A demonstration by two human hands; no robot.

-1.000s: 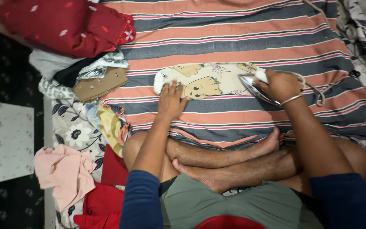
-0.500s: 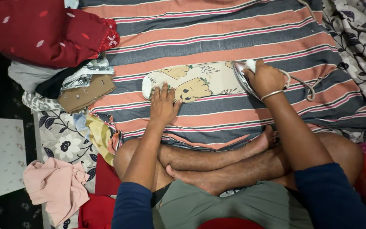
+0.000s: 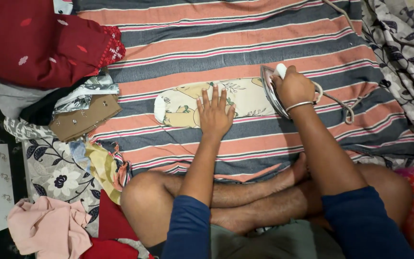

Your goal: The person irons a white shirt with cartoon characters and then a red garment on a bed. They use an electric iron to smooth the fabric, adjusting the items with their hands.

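Fingers (image 3: 215,98) flat on printed cloth (image 3: 183,103), iron (image 3: 270,90) gripped beside

Soft, even indoor light — shadows faint, no glare — sharp at centre, darker toward the left edge.

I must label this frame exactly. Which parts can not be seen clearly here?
Head view only:
- Iron: the right hand covers its handle; the soleplate faces down, unseen.
- Printed cloth: the left hand hides part of its picture.
- Red garment: cut off by the top and left edges.
- Cord: its far end cannot be followed.
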